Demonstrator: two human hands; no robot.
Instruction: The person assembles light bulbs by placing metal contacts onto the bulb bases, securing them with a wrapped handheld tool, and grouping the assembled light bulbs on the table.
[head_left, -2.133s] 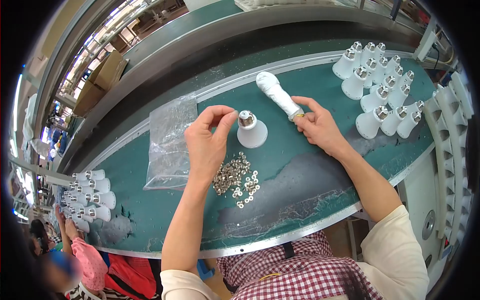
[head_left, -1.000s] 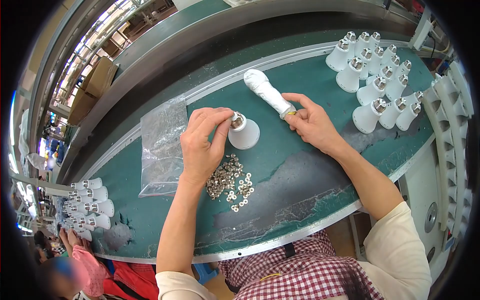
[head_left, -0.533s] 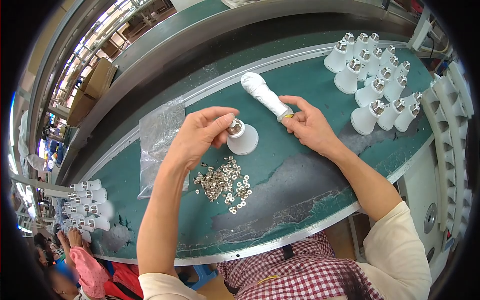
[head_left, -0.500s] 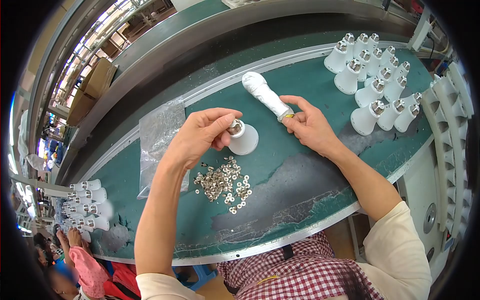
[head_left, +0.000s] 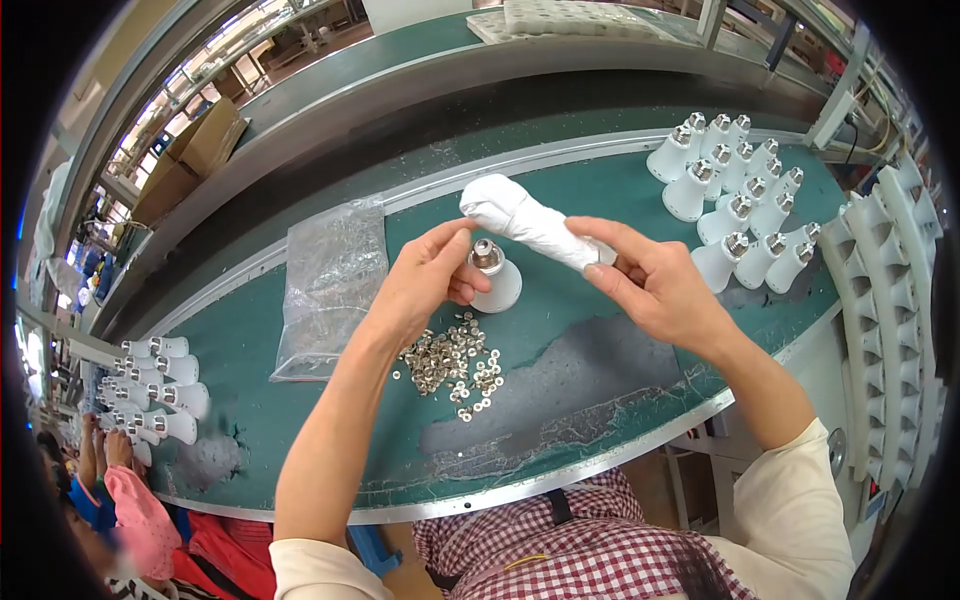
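A white light bulb (head_left: 497, 290) with a metal screw cap stands upright on the green bench. My left hand (head_left: 428, 275) is closed at its cap and neck, fingers curled against it; whether a small piece is also in the fingers is hidden. My right hand (head_left: 650, 285) grips the narrow end of a club-shaped tool wrapped in white (head_left: 535, 222). Its thick rounded end is above and just behind the bulb's cap. In front of the bulb lies a loose pile of small silvery metal contacts (head_left: 435, 362).
Several white bulbs (head_left: 715, 262) stand at the right, and more bulbs (head_left: 180, 398) are at the far left near another person's hands (head_left: 112, 445). A clear plastic bag (head_left: 335, 280) lies left of the pile. Stacked white moulded trays (head_left: 868, 300) edge the right side.
My right hand has brought the wrapped tool left and down, so its thick end is now near the bulb's cap. My left hand stays by the bulb. The camera view has shifted slightly.
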